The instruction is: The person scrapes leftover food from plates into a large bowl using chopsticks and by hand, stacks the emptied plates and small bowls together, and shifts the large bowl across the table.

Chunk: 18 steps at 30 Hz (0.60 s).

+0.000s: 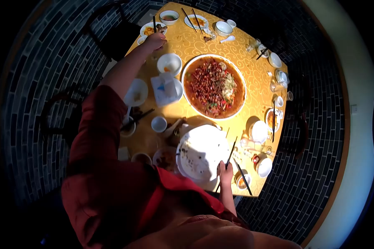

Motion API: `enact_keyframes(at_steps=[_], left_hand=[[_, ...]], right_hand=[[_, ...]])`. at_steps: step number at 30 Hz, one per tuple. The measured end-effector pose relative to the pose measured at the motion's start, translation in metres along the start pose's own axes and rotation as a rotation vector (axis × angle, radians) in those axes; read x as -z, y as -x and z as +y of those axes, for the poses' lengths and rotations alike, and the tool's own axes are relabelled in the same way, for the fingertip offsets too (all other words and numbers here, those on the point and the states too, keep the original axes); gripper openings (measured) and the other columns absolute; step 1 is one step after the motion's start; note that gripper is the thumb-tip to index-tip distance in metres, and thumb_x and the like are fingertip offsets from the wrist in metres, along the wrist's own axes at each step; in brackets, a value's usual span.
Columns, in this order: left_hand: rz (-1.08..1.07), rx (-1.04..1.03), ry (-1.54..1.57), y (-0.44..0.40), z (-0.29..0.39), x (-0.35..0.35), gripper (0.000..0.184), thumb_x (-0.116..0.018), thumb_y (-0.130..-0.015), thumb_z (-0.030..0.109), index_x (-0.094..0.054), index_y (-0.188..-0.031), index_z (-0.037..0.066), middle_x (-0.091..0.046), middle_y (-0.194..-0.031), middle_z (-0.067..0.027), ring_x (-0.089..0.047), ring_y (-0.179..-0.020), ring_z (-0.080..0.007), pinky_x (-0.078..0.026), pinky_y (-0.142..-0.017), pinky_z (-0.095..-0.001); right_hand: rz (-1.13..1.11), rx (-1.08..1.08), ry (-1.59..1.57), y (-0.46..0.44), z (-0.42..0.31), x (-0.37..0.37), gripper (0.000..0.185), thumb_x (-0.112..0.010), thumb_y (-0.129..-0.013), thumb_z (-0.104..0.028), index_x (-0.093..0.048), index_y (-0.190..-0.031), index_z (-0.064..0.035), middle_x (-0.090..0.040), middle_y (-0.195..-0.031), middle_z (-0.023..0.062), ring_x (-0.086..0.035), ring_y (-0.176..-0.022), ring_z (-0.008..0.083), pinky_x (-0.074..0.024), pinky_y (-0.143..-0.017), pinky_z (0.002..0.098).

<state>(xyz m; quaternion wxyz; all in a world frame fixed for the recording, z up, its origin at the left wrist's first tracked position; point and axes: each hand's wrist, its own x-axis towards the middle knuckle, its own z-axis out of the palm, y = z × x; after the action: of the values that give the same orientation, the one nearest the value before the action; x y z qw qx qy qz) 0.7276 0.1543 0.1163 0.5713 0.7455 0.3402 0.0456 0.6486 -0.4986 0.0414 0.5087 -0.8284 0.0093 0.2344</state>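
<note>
My left hand (156, 42) reaches to the far left side of the table, its fingers closed. Dark chopsticks (154, 24) stick out from it, over a plate with food scraps (148, 30). My right hand (225, 172), near the table's front edge, is wrapped round black chopsticks (232, 148). Just left of that hand lie large stacked white plates (203, 155), smeared with dark scraps; whether the hand also touches their rim I cannot tell. Beyond them sits a large round dish (183, 83) full of red chillies and broth.
White bowls (169, 64), a tissue pack (164, 89) and a small cup (158, 124) stand along the left. More bowls (259, 132), glasses and chopsticks (242, 177) line the right edge. Chairs (62, 112) surround the patterned table (253, 99); brick walls stand behind.
</note>
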Motion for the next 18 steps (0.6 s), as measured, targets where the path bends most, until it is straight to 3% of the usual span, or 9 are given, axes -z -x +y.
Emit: enact_keyframes(at_steps=[1,3,4,8,11,14,17,18], left_hand=[[0.114,-0.101,-0.142,-0.02,-0.002,0.002,0.027,-0.057,-0.075,0.012,-0.055,-0.102,0.006,-0.057,-0.079,-0.0082,-0.058,-0.07,-0.0195,-0.049,-0.064,-0.0309],[0.345,-0.293,-0.424,-0.053,-0.01,0.0,0.031,-0.058,-0.074,0.013,-0.055,-0.105,0.007,-0.058,-0.084,-0.0111,-0.059,-0.082,-0.0255,-0.048,-0.072,-0.0361],[0.321,-0.234,-0.544,-0.062,-0.001,0.001,0.035,-0.054,-0.076,0.01,-0.053,-0.111,0.008,-0.055,-0.104,-0.0151,-0.053,-0.1,-0.0304,-0.045,-0.081,-0.0409],[0.378,-0.386,-0.717,-0.135,-0.032,0.005,0.039,-0.045,-0.078,0.004,-0.047,-0.117,0.007,-0.039,-0.128,-0.0154,-0.049,-0.108,-0.0305,-0.044,-0.084,-0.0401],[0.471,-0.475,-0.689,-0.177,-0.047,0.003,0.042,-0.045,-0.077,-0.003,-0.044,-0.118,0.003,-0.044,-0.121,-0.0199,-0.047,-0.109,-0.0307,-0.039,-0.088,-0.0394],[0.511,-0.508,-0.582,-0.198,-0.049,0.003,0.043,-0.042,-0.077,-0.007,-0.04,-0.12,0.001,-0.048,-0.115,-0.0225,-0.051,-0.104,-0.0317,-0.042,-0.084,-0.0397],[0.388,-0.323,-0.545,-0.22,-0.045,0.007,0.042,-0.038,-0.079,-0.007,-0.039,-0.12,0.002,-0.053,-0.107,-0.0234,-0.055,-0.098,-0.0318,-0.045,-0.079,-0.0386],[0.393,-0.346,-0.683,-0.204,-0.028,0.007,0.035,-0.04,-0.08,-0.004,-0.044,-0.114,0.002,-0.056,-0.099,-0.0221,-0.058,-0.091,-0.033,-0.047,-0.075,-0.0401]], right_hand=[[0.002,-0.103,-0.081,0.015,-0.034,-0.004,0.017,-0.053,-0.086,-0.016,-0.047,-0.078,-0.0025,-0.047,-0.057,0.0006,-0.041,-0.044,0.0073,-0.0333,-0.04,0.0222],[0.085,0.017,0.208,0.02,-0.047,-0.006,0.022,-0.054,-0.086,-0.02,-0.049,-0.078,0.0,-0.049,-0.061,0.0028,-0.044,-0.052,0.01,-0.0377,-0.047,0.0248],[0.114,0.045,0.308,0.021,-0.04,-0.003,0.024,-0.055,-0.085,-0.022,-0.05,-0.078,0.0007,-0.05,-0.063,0.0038,-0.045,-0.055,0.0114,-0.0386,-0.051,0.0261],[0.147,0.066,0.385,0.02,-0.037,-0.002,0.024,-0.056,-0.085,-0.022,-0.05,-0.076,-0.0001,-0.049,-0.065,0.004,-0.043,-0.058,0.0118,-0.0376,-0.054,0.0277],[0.112,-0.018,0.294,0.019,-0.072,-0.012,0.023,-0.055,-0.086,-0.02,-0.049,-0.076,-0.0007,-0.046,-0.063,0.0032,-0.042,-0.06,0.0104,-0.0363,-0.053,0.0272],[0.087,-0.065,0.388,0.016,-0.094,-0.018,0.023,-0.055,-0.086,-0.02,-0.049,-0.076,-0.0001,-0.049,-0.065,0.0052,-0.045,-0.061,0.0119,-0.038,-0.055,0.0275],[0.095,-0.041,0.543,0.013,-0.097,-0.018,0.021,-0.054,-0.086,-0.017,-0.051,-0.076,0.0009,-0.053,-0.067,0.0072,-0.05,-0.06,0.0144,-0.0413,-0.057,0.0287],[0.093,-0.058,0.563,0.014,-0.095,-0.017,0.02,-0.054,-0.086,-0.017,-0.051,-0.077,0.0006,-0.053,-0.067,0.0072,-0.05,-0.061,0.0148,-0.0415,-0.057,0.0288]])
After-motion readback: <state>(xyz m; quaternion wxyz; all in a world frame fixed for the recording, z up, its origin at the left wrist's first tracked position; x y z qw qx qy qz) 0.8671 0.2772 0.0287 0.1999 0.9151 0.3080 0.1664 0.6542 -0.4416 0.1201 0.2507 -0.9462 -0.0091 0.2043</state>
